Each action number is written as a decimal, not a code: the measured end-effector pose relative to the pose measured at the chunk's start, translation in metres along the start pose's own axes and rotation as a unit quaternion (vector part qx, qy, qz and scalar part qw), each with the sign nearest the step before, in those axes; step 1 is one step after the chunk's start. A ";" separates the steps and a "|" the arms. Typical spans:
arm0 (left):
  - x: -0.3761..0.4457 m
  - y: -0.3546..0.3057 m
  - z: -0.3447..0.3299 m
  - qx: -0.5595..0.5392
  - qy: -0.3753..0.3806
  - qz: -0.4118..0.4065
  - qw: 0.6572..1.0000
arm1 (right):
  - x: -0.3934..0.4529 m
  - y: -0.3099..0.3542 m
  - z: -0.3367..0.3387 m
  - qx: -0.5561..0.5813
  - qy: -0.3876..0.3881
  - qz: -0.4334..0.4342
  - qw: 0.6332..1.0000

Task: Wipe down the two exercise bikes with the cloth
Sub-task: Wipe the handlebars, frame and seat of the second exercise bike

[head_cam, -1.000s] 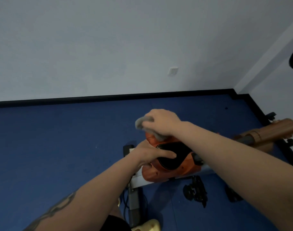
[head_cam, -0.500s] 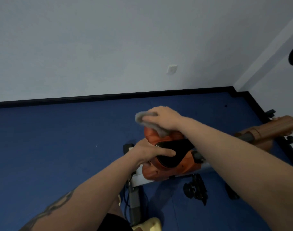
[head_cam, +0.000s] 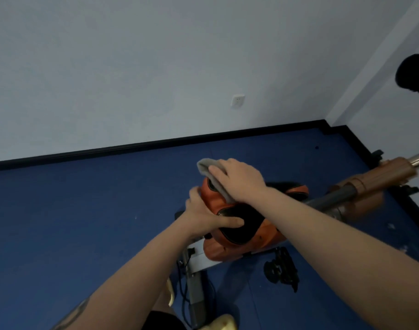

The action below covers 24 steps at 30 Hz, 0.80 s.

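The right hand [head_cam: 239,181] presses the grey cloth [head_cam: 209,169] onto the far end of the orange-and-black exercise bike seat [head_cam: 246,225], its grip flat over the cloth with fingers curled on its edge; half a second ago it sat slightly nearer. The left hand [head_cam: 203,215] still steadies the seat's left side, thumb across the black pad, fingers wrapped further round. The blue floor [head_cam: 84,222] lies beneath.
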<state>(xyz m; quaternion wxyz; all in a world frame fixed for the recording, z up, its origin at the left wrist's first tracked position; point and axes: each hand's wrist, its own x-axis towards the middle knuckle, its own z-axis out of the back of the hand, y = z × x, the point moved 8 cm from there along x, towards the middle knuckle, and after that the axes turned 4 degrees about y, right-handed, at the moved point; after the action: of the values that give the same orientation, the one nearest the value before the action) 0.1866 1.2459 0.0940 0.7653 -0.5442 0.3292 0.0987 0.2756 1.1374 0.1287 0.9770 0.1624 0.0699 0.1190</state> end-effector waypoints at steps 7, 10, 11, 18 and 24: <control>0.003 -0.066 0.042 0.165 -0.126 -0.173 0.963 | -0.023 -0.084 0.016 -0.095 0.086 -0.216 0.968; 0.013 -0.084 0.020 0.171 -0.166 -0.228 0.944 | -0.028 -0.026 0.012 -0.104 -0.051 -0.136 0.984; 0.017 -0.086 0.012 0.175 -0.168 -0.239 0.940 | -0.039 -0.017 0.016 -0.064 -0.084 -0.117 0.987; 0.037 -0.107 -0.005 0.380 -0.129 -0.329 0.855 | -0.084 -0.119 0.047 -0.032 -0.072 -0.345 0.935; 0.064 -0.109 -0.014 0.412 -0.032 -0.291 0.863 | -0.080 -0.075 0.032 -0.037 -0.104 -0.203 0.973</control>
<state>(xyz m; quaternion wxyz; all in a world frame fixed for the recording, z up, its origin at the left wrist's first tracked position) 0.2853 1.1778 0.1362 0.9239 -0.2469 0.1421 -0.2557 0.2203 1.0384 0.1415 0.9880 0.1202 -0.0050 -0.0964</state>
